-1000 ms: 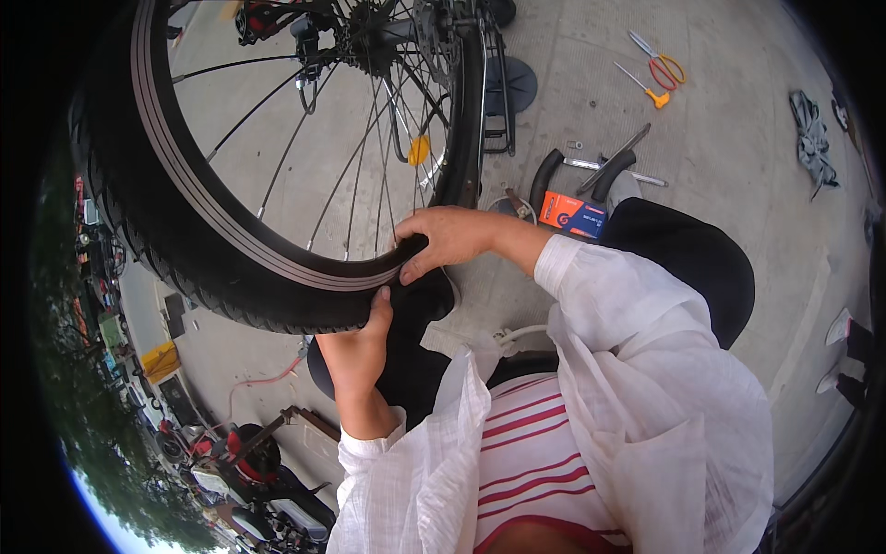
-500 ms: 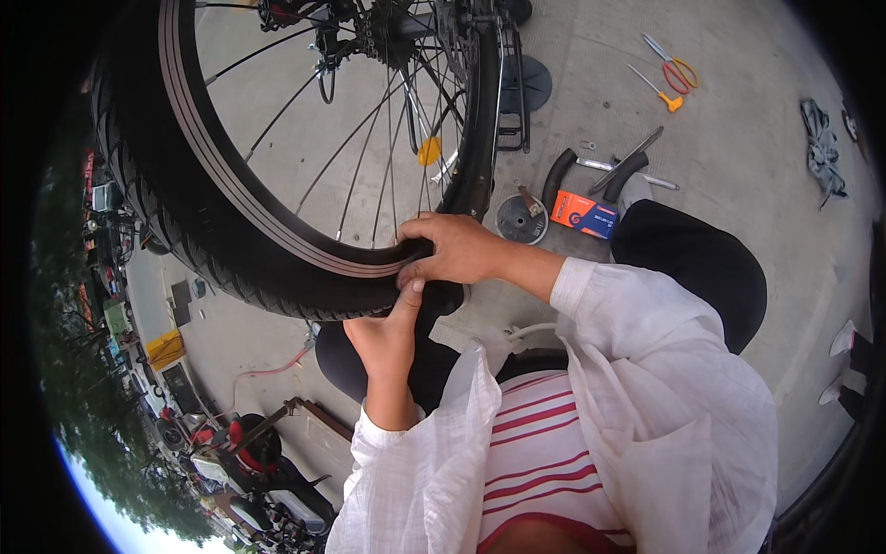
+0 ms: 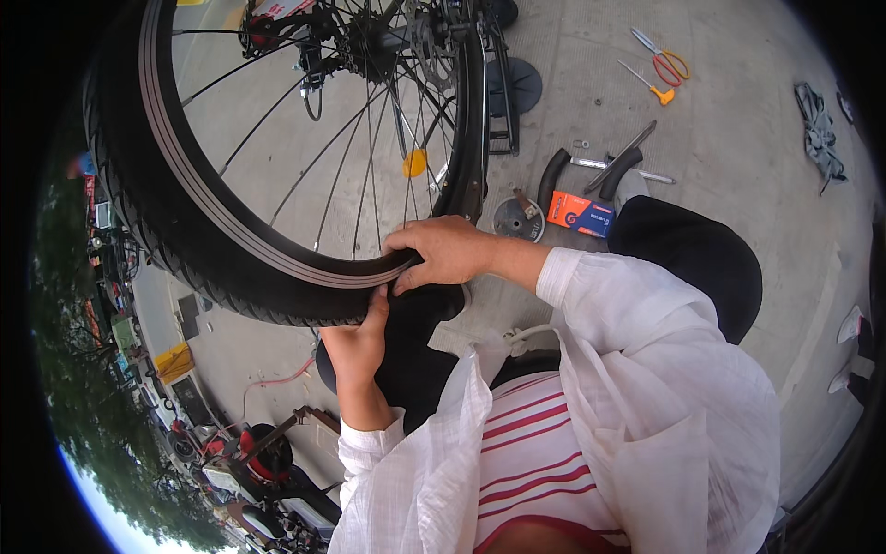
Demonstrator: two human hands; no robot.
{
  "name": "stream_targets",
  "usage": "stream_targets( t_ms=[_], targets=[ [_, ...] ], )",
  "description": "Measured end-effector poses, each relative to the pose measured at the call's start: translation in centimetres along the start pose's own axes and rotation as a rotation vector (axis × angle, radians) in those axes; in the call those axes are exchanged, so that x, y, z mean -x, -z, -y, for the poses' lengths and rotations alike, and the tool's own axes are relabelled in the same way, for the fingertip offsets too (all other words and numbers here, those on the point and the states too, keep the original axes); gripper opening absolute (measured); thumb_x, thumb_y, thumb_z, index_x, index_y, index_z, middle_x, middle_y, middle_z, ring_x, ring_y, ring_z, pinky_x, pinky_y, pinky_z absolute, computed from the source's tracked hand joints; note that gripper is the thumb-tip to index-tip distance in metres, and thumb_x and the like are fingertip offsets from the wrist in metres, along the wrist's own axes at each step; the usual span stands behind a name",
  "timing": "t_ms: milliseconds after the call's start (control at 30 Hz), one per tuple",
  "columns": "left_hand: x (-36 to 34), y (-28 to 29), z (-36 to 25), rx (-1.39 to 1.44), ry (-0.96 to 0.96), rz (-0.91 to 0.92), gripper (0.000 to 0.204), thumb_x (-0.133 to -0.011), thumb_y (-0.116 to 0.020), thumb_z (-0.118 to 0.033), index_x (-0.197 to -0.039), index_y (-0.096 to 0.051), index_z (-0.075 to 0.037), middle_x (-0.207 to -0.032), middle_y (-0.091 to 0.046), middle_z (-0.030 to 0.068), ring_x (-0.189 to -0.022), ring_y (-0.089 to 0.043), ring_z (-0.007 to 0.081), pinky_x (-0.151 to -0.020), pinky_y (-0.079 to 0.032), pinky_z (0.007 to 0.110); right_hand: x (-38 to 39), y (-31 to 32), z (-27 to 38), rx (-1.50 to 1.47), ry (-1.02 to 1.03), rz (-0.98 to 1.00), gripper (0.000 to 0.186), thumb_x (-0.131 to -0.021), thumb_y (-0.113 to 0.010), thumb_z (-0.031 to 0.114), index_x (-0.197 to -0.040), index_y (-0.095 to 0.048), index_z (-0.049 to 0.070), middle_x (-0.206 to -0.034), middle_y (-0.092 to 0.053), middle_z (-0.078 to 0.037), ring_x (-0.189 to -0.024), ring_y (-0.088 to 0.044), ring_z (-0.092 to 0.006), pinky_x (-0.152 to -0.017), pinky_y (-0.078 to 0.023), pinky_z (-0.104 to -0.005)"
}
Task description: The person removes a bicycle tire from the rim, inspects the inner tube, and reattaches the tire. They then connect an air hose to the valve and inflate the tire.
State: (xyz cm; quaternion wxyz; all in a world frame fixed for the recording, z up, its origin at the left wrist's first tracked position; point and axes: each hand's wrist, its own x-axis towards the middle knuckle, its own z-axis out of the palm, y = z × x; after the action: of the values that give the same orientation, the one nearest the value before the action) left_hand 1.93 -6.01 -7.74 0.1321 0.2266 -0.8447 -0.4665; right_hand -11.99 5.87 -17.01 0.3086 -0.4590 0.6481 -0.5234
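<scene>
A bicycle wheel with a black knobbly tyre (image 3: 235, 294) fills the upper left, its sidewall marked by pale stripes. My left hand (image 3: 358, 346) grips the tyre from below, thumb up against the sidewall and fingers hidden beneath the tread. Just right of it, my right hand (image 3: 445, 251) is closed round the rim and the tyre's edge, its thumb pressing close to the left thumb. Inside the rim, thin spokes run to the dark hub and sprockets (image 3: 369, 51). A yellow reflector (image 3: 415, 163) sits among the spokes.
On the concrete at right lie an orange-and-blue box (image 3: 580, 214), curved black tyre pieces, metal levers, a round metal disc (image 3: 519, 220), a yellow-handled screwdriver (image 3: 661, 94), scissors (image 3: 666, 66) and a grey cloth (image 3: 820, 134). A motorcycle (image 3: 277, 480) stands lower left. A red hose (image 3: 277, 380) crosses the ground.
Wheel and both hands have shifted slightly left in view. Both hands keep their hold on the tyre, and the left thumb now sits a little lower and apart from the right hand.
</scene>
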Motion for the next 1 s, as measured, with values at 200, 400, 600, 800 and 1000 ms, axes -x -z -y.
stream_targets(
  t_ms=[200, 400, 600, 800, 1000],
  targets=[
    [0.0, -0.1, -0.2, -0.006, -0.048, -0.049, 0.022, -0.085, -0.069, -0.002, -0.104, -0.063, 0.007, -0.099, -0.066, 0.0081, -0.088, -0.06, 0.0138, -0.084, -0.047, 0.027, 0.9, -1.6, 1.3, -0.039, 0.047, -0.24, 0.044, -0.079, -0.073, 0.043, -0.11, -0.063, 0.012, -0.101, -0.066, -0.008, -0.085, -0.067, -0.0265, -0.073, -0.051, -0.0374],
    [1.1, -2.2, -1.8, 0.223, -0.11, -0.239, 0.042, -0.082, -0.076, -0.011, -0.115, -0.056, 0.008, -0.107, -0.064, 0.0113, -0.095, -0.059, 0.0166, -0.09, -0.045, 0.03, 1.2, 3.5, -1.2, -0.741, -0.118, 0.01, 0.034, -0.091, -0.066, 0.029, -0.114, -0.065, 0.004, -0.097, -0.067, -0.005, -0.072, -0.064, -0.0109, -0.06, -0.05, -0.023],
    [2.1, -4.4, -1.1, 0.051, 0.189, -0.214, 0.035, -0.081, -0.075, -0.003, -0.109, -0.059, 0.01, -0.105, -0.065, 0.0108, -0.093, -0.059, 0.0154, -0.09, -0.045, 0.029, 0.8, 4.6, -5.3, -0.436, -0.382, 0.043, 0.05, -0.089, -0.067, 0.041, -0.122, -0.062, 0.004, -0.094, -0.067, -0.006, -0.07, -0.062, -0.0132, -0.062, -0.051, -0.0272],
    [1.2, -4.2, -2.7, 0.017, 0.155, -0.202, 0.026, -0.082, -0.07, 0.0, -0.104, -0.062, 0.01, -0.101, -0.067, 0.0097, -0.09, -0.061, 0.0151, -0.087, -0.047, 0.028, 0.0, 4.1, -3.1, -0.45, -0.398, 0.324, 0.077, -0.078, -0.075, 0.053, -0.133, -0.054, 0.003, -0.086, -0.063, -0.009, -0.068, -0.06, -0.0149, -0.061, -0.05, -0.028],
    [0.9, -2.7, -1.8, 0.013, 0.146, -0.11, 0.027, -0.081, -0.07, 0.003, -0.106, -0.062, 0.008, -0.101, -0.067, 0.0102, -0.09, -0.062, 0.0163, -0.088, -0.047, 0.029, -1.2, 2.5, -2.9, -0.581, -0.446, 0.368, 0.076, -0.07, -0.085, 0.041, -0.123, -0.051, -0.002, -0.085, -0.059, -0.008, -0.072, -0.058, -0.014, -0.055, -0.048, -0.0272]
  ],
)
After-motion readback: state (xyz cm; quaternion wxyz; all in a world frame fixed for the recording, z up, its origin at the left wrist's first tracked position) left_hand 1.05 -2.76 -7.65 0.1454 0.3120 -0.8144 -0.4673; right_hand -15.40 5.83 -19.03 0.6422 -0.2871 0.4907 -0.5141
